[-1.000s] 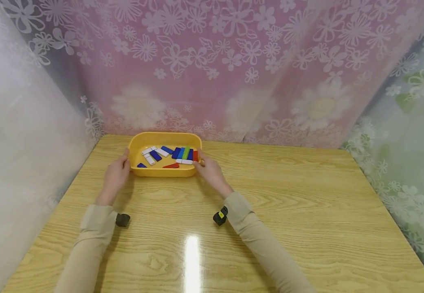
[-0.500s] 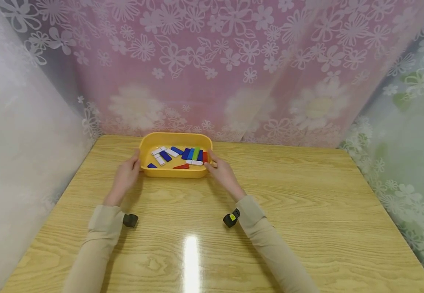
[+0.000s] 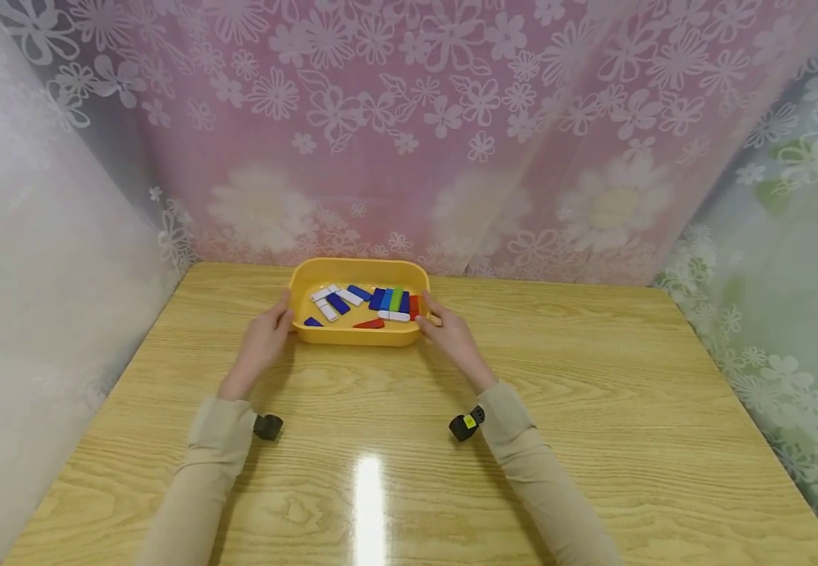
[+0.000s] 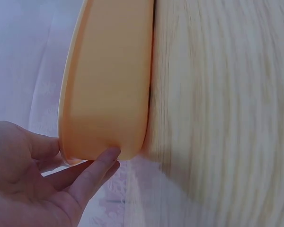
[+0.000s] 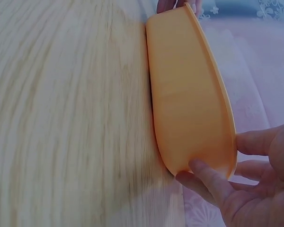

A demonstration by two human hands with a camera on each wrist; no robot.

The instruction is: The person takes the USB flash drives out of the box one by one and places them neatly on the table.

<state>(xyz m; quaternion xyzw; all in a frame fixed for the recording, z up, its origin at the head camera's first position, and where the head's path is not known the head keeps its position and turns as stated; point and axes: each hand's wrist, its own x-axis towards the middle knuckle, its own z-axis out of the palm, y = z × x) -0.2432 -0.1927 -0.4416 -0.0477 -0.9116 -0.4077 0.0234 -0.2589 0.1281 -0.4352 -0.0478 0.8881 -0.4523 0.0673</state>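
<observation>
The yellow tub (image 3: 359, 336) is smooth plastic with a soft sheen. The flat pieces (image 3: 338, 303) inside it look like hard, smooth plastic. Beneath the tub, the wood-grained counter (image 3: 557, 377) is glossy. Behind the tub hangs a smooth floral cloth curtain (image 3: 380, 181); in front of the tub, the sleeves (image 3: 539, 472) are matt cloth.

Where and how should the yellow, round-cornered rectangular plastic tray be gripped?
Likely the two short ends of the tray, from left and right, thumb at rim, fingers on outer wall, as the left hand and right hand do. It's long and open-topped, so paired end grips should keep it level without touching the flat coloured pieces inside.
</observation>
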